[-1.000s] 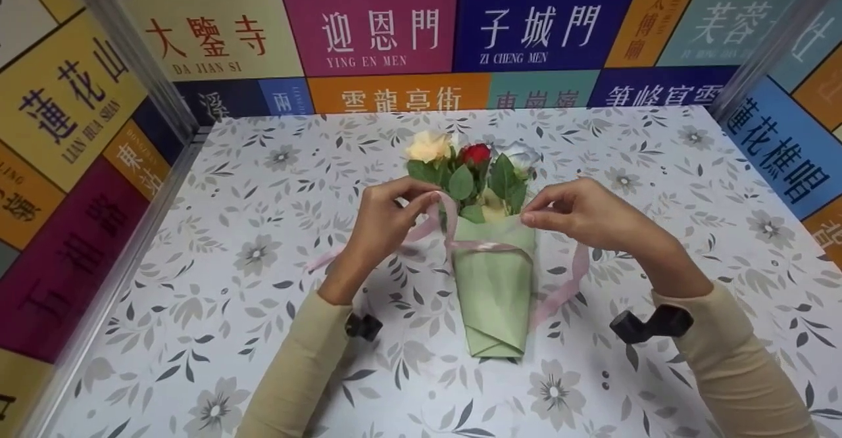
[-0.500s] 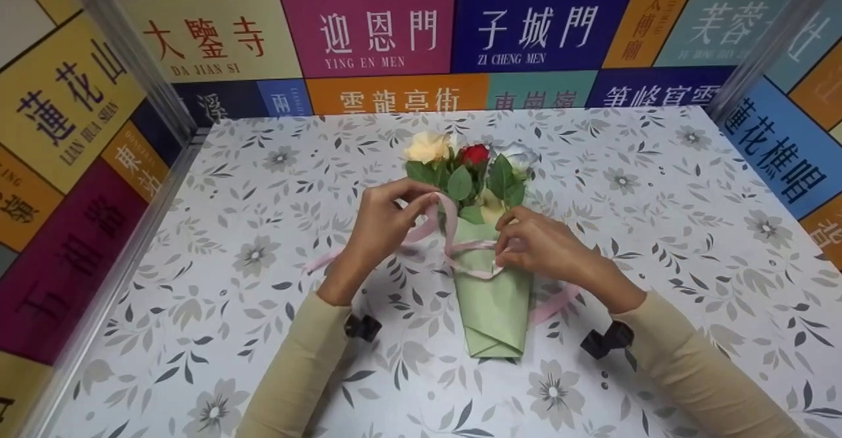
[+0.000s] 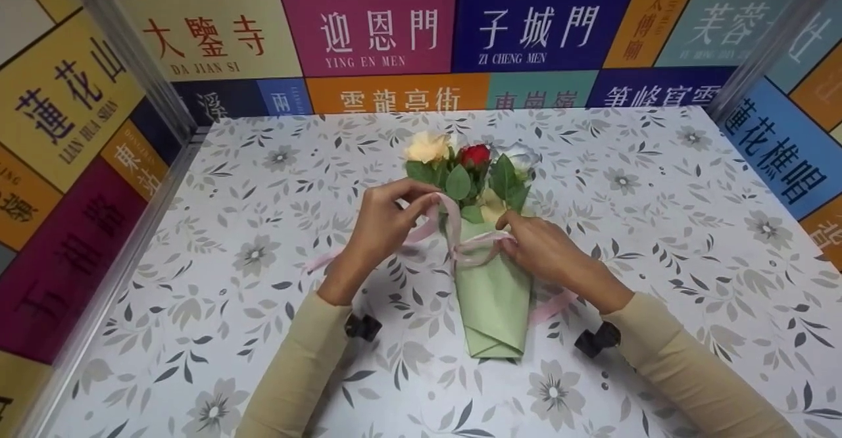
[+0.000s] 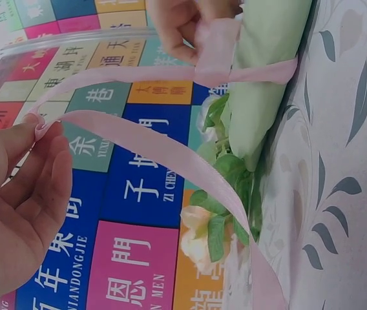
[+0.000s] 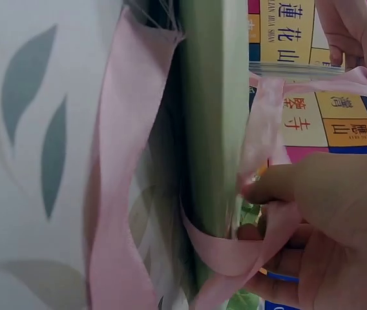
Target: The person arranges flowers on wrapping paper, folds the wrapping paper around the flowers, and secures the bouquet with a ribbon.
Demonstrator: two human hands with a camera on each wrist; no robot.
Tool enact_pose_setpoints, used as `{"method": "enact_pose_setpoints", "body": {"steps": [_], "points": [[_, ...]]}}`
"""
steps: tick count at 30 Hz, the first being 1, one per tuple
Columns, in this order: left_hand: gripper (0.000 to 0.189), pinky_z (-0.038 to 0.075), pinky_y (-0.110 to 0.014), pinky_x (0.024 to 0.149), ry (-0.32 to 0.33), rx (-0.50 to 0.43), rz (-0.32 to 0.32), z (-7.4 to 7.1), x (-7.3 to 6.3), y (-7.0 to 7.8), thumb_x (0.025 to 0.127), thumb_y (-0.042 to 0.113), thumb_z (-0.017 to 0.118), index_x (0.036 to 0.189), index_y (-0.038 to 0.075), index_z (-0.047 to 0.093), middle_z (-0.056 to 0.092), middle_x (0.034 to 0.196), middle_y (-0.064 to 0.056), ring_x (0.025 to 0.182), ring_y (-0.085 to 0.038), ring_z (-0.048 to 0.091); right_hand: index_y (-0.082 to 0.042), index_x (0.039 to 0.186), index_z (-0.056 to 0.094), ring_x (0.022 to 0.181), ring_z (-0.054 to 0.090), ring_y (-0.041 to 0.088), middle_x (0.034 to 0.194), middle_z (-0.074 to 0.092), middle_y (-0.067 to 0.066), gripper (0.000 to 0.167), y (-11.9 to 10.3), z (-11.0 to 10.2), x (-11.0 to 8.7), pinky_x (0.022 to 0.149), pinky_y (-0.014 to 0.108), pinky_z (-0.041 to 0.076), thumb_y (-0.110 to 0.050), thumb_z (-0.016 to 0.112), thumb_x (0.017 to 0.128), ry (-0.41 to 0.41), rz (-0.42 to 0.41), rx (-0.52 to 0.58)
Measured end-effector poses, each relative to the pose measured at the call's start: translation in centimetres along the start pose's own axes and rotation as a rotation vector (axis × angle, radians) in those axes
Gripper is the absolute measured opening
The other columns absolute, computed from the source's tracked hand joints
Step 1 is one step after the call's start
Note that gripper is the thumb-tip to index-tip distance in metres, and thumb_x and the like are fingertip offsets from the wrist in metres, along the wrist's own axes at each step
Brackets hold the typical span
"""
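A bouquet in pale green wrapping paper [image 3: 493, 300] lies on the table, blooms pointing away from me. It has a cream rose [image 3: 427, 146], a red rose [image 3: 475, 155] and a pale bluish-white flower [image 3: 520, 156]. A pink ribbon [image 4: 170, 155] goes round the wrapper below the leaves. My left hand [image 3: 385, 224] pinches a raised loop of it between thumb and fingertips, to the left of the bouquet. Over the wrapper's upper right side, my right hand [image 3: 552, 254] holds another part of the ribbon; in the right wrist view that ribbon [image 5: 225, 255] passes among its fingers.
The table [image 3: 217, 280] has a white cover with grey flowers and leaves. One loose ribbon tail [image 3: 322, 260] lies left of the bouquet, another ribbon tail [image 3: 554, 306] right. Panels with lettering [image 3: 368, 30] stand along the back and sides.
My right hand has moved left from beside the wrapper to over its front, drawing the ribbon there into a loop. The left hand stays in place with its raised loop.
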State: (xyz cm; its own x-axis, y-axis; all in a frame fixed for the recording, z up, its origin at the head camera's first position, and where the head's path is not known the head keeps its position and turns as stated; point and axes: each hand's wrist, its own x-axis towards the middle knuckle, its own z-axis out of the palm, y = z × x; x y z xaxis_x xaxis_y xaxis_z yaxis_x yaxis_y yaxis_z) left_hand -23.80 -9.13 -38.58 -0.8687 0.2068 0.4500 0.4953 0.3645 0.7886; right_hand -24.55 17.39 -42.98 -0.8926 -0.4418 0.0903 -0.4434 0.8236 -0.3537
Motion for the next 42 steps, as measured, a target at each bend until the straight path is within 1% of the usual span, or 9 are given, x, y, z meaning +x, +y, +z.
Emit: {"method": "enact_pose_setpoints", "body": {"steps": [11, 16, 22, 26, 30, 34, 38, 40, 42], "points": [[0.017, 0.051, -0.020, 0.060, -0.004, 0.021, 0.038, -0.1, 0.0, -0.1, 0.095, 0.017, 0.068, 0.102, 0.005, 0.077, 0.075, 0.084, -0.008, 0.070, -0.014, 0.066, -0.010, 0.103, 0.053, 0.067, 0.054, 0.023, 0.078, 0.062, 0.007, 0.012, 0.0, -0.2, -0.3, 0.062, 0.036, 0.044, -0.007, 0.058, 0.093, 0.047, -0.021, 0.088], [0.016, 0.051, -0.020, 0.060, -0.003, 0.025, 0.027, -0.1, 0.1, -0.2, 0.096, 0.017, 0.068, 0.103, 0.005, 0.077, 0.076, 0.084, -0.008, 0.070, -0.014, 0.065, -0.008, 0.096, 0.064, 0.073, 0.055, 0.021, 0.082, 0.065, 0.008, 0.010, 0.3, -0.3, -0.3, 0.067, 0.035, 0.045, -0.004, 0.059, 0.088, 0.088, -0.056, 0.135], [0.017, 0.051, -0.020, 0.059, -0.008, 0.023, 0.004, -0.1, 0.1, -0.3, 0.096, 0.018, 0.067, 0.104, 0.005, 0.077, 0.076, 0.085, -0.008, 0.071, -0.014, 0.065, -0.013, 0.125, 0.070, 0.093, 0.064, 0.027, 0.114, 0.070, 0.010, 0.036, 0.8, -0.8, -0.6, 0.085, 0.045, 0.051, -0.023, 0.060, 0.092, 0.061, -0.052, 0.195], [0.018, 0.050, -0.020, 0.061, -0.002, 0.035, 0.004, -0.1, 0.1, -0.3, 0.096, 0.020, 0.068, 0.103, 0.007, 0.077, 0.076, 0.088, -0.007, 0.077, -0.015, 0.066, -0.008, 0.116, 0.075, 0.106, 0.069, 0.032, 0.115, 0.074, 0.012, 0.027, 0.9, -1.1, -0.5, 0.091, 0.051, 0.053, -0.024, 0.062, 0.099, 0.258, -0.074, 0.259], [0.018, 0.050, -0.020, 0.064, 0.006, 0.048, 0.019, -0.2, 0.0, -0.3, 0.096, 0.022, 0.068, 0.103, 0.007, 0.077, 0.076, 0.090, -0.006, 0.081, -0.016, 0.068, -0.002, 0.101, 0.076, 0.082, 0.071, 0.022, 0.089, 0.074, 0.012, 0.011, 0.7, -1.4, -0.3, 0.072, 0.033, 0.056, -0.005, 0.070, 0.092, 0.437, -0.129, 0.272], [0.019, 0.053, -0.023, 0.065, 0.007, 0.052, 0.028, -0.1, 0.1, -0.3, 0.096, 0.023, 0.068, 0.102, 0.007, 0.076, 0.076, 0.091, -0.007, 0.082, -0.016, 0.068, 0.002, 0.115, 0.063, 0.068, 0.066, 0.010, 0.094, 0.065, 0.009, 0.023, 0.3, -2.4, -0.3, 0.062, 0.020, 0.052, 0.003, 0.066, 0.092, 0.375, -0.053, 0.547], [0.019, 0.058, -0.032, 0.071, 0.012, 0.049, 0.030, -0.1, 0.1, -0.2, 0.096, 0.022, 0.068, 0.101, 0.005, 0.075, 0.075, 0.092, -0.009, 0.084, -0.020, 0.070, 0.000, 0.129, 0.054, 0.056, 0.058, 0.007, 0.106, 0.059, 0.011, 0.033, 0.0, -4.1, -0.2, 0.055, 0.022, 0.051, 0.003, 0.056, 0.097, 0.295, 0.052, 0.804], [0.019, 0.059, -0.038, 0.077, 0.014, 0.045, 0.028, -0.1, 0.1, -0.2, 0.096, 0.021, 0.068, 0.101, 0.003, 0.075, 0.075, 0.094, -0.011, 0.086, -0.023, 0.070, -0.003, 0.126, 0.060, 0.056, 0.058, 0.006, 0.107, 0.063, 0.010, 0.028, -0.1, -5.0, -0.4, 0.053, 0.021, 0.049, -0.003, 0.058, 0.098, 0.286, 0.084, 0.726], [0.019, 0.059, -0.041, 0.083, 0.012, 0.043, 0.022, -0.1, 0.0, -0.2, 0.096, 0.020, 0.068, 0.100, 0.002, 0.074, 0.075, 0.095, -0.013, 0.088, -0.026, 0.071, -0.008, 0.114, 0.070, 0.061, 0.059, 0.006, 0.102, 0.069, 0.008, 0.019, -0.3, -6.0, -0.6, 0.057, 0.021, 0.047, -0.013, 0.062, 0.097, 0.290, 0.088, 0.516]]}}
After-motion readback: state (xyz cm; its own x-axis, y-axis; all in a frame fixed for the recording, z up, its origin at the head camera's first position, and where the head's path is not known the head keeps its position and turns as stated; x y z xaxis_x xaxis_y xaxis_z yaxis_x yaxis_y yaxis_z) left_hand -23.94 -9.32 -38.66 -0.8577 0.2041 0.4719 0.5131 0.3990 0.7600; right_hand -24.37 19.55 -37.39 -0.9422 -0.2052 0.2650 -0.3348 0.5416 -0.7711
